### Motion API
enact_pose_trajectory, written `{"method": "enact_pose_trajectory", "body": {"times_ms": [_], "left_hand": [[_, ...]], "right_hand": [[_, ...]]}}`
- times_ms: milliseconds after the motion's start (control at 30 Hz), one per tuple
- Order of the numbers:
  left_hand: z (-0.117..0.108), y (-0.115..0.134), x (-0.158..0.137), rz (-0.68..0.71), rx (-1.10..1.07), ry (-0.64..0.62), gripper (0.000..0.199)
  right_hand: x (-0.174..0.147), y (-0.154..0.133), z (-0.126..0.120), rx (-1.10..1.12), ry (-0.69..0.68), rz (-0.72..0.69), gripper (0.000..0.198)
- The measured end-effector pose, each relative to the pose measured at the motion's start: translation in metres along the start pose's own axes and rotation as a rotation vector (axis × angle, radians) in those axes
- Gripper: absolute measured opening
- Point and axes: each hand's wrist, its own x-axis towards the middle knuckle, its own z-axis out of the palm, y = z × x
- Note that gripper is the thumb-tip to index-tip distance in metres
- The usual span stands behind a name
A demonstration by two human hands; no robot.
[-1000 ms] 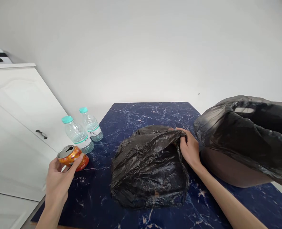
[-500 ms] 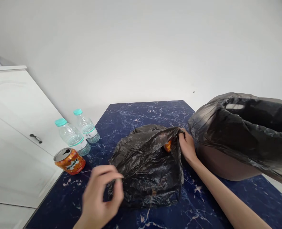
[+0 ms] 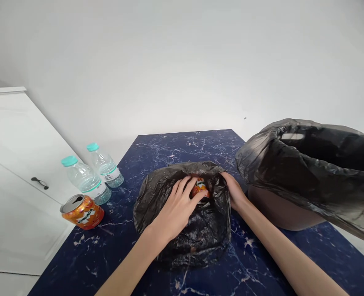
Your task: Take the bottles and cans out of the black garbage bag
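A black plastic bag (image 3: 200,230) lies on the blue marbled table with its mouth spread open. My left hand (image 3: 180,201) reaches into that mouth, its fingers and thumb closed around an orange soda can (image 3: 199,187) lying inside. Part of this can is hidden by the fingers and the bag's folds. At the bag's right side, my right hand (image 3: 233,190) grips the plastic edge; its fingertips are hidden in the folds. A second orange soda can (image 3: 85,216), opened at the top, stands left of the bag.
Two clear bottles with teal caps, a nearer bottle (image 3: 85,179) and a farther bottle (image 3: 104,166), stand behind the standing can. A trash bin (image 3: 280,209) lined with black plastic is close by my right arm. A white cabinet (image 3: 18,176) borders the table's left side.
My left hand has moved from the bag's left front into its mouth and closed on the can there. The bag's mouth is wider now. My right hand keeps hold of the edge.
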Motion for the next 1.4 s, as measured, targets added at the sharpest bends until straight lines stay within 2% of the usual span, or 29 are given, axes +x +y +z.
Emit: {"method": "enact_pose_trajectory", "body": {"times_ms": [100, 333, 433, 533, 633, 700, 767, 867, 933, 1000, 1067, 1167, 1267, 1400], "left_hand": [[0.002, -0.003, 0.015, 0.024, 0.052, -0.005, 0.091], [0.014, -0.011, 0.031, 0.068, 0.064, 0.098, 0.063], [0.009, -0.018, 0.026, 0.069, -0.032, 0.107, 0.054], [-0.007, -0.017, 0.012, 0.013, -0.274, 0.165, 0.06], [-0.033, -0.005, -0.008, -0.093, -0.624, 0.267, 0.068], [-0.053, 0.003, -0.023, -0.18, -0.834, 0.348, 0.061], [-0.073, 0.006, -0.037, -0.251, -0.946, 0.475, 0.053], [-0.095, -0.002, -0.051, -0.446, -0.852, 0.747, 0.051], [-0.102, -0.015, -0.058, -0.628, -0.681, 0.838, 0.055], [-0.102, -0.032, -0.065, -0.776, -0.5, 0.79, 0.061], [-0.096, -0.048, -0.071, -0.856, -0.34, 0.657, 0.071], [-0.081, -0.067, -0.08, -0.901, -0.143, 0.47, 0.071], [-0.067, -0.081, -0.085, -0.943, 0.007, 0.36, 0.062], [-0.061, -0.093, -0.085, -1.001, 0.168, 0.256, 0.058]], "right_hand": [[0.001, 0.001, 0.001, 0.029, 0.014, 0.035, 0.019], [0.007, -0.001, 0.0, 0.117, 0.085, 0.079, 0.018], [0.01, -0.001, -0.003, 0.159, 0.138, 0.079, 0.022], [0.014, 0.0, -0.008, 0.192, 0.201, 0.072, 0.024], [0.018, 0.002, -0.012, 0.213, 0.25, 0.06, 0.025], [0.021, 0.003, -0.016, 0.218, 0.273, 0.056, 0.024], [0.022, 0.004, -0.018, 0.215, 0.292, 0.06, 0.022], [0.022, 0.006, -0.021, 0.203, 0.308, 0.066, 0.022], [0.021, 0.006, -0.022, 0.198, 0.311, 0.063, 0.022], [0.021, 0.006, -0.023, 0.198, 0.314, 0.061, 0.02], [0.021, 0.006, -0.023, 0.195, 0.317, 0.063, 0.019], [0.021, 0.007, -0.022, 0.181, 0.318, 0.065, 0.02], [0.02, 0.008, -0.021, 0.159, 0.325, 0.062, 0.021], [0.019, 0.009, -0.021, 0.125, 0.337, 0.057, 0.023]]}}
